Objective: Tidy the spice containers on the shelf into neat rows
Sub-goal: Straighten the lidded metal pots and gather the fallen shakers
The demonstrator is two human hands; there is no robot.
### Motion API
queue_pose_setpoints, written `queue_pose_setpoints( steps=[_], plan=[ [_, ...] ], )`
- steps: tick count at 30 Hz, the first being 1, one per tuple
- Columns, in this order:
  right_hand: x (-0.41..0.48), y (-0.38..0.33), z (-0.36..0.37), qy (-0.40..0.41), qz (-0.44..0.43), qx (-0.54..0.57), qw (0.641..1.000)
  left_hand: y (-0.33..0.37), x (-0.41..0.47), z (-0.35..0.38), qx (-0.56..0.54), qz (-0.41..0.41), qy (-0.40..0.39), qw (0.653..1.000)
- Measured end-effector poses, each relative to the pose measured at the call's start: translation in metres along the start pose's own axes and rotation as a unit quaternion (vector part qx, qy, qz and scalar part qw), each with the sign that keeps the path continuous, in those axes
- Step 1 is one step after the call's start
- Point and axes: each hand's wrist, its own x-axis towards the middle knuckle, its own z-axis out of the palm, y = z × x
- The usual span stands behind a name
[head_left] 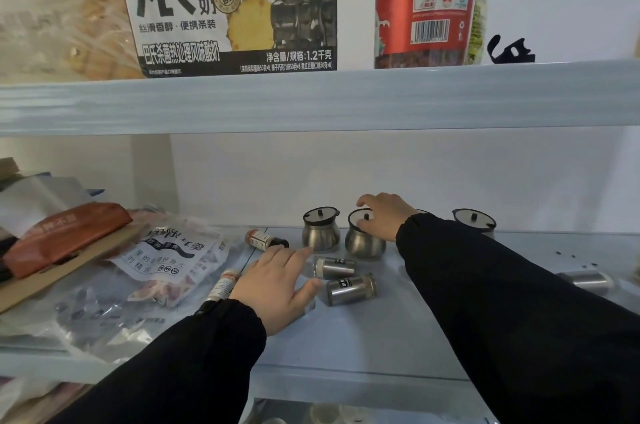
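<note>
Left hand: fingers straight and spread, holding nothing, palm down over the shelf, between a red-labelled bottle lying flat and two toppled containers, the far shaker and the near shaker. Left steel pot stands upright just beyond the fingertips. Right hand: fingers and thumb curled over the lid of the middle steel pot, which stands upright beside the first. Third pot stands well apart, rightward.

Probably a home pantry: pale shelves carry a yoghurt carton, a red-labelled jar, snack packets and steel condiment pots.
</note>
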Motion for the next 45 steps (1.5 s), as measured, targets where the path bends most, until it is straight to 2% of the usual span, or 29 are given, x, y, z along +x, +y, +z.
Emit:
queue_pose_setpoints(
  steps=[2,6,13,24,35,40,45],
  plan=[
    [0.001,0.0,0.0,-0.017,0.005,-0.045,0.999,0.0,0.001,0.0,0.001,0.0,0.0,1.0],
    [-0.002,-0.003,-0.003,-0.028,-0.007,-0.012,1.0,0.001,0.002,0.0,0.0,-0.003,-0.002,1.0],
    [-0.006,-0.004,-0.015,-0.059,-0.023,-0.032,0.998,0.001,0.004,0.002,0.009,0.003,0.001,1.0],
    [-0.001,0.004,-0.006,-0.054,-0.033,-0.012,0.998,0.003,0.003,0.0,0.008,0.003,0.001,1.0],
    [0.001,0.007,-0.005,-0.054,-0.005,-0.001,0.999,-0.005,-0.004,-0.005,0.002,0.004,0.007,1.0],
    [0.005,-0.017,-0.02,0.032,-0.018,0.039,0.999,-0.021,-0.009,-0.011,0.005,-0.005,0.015,1.0],
    [0.018,-0.062,-0.016,-0.033,-0.059,0.007,0.998,-0.035,-0.024,-0.018,0.013,-0.023,0.028,0.999]
  ],
)
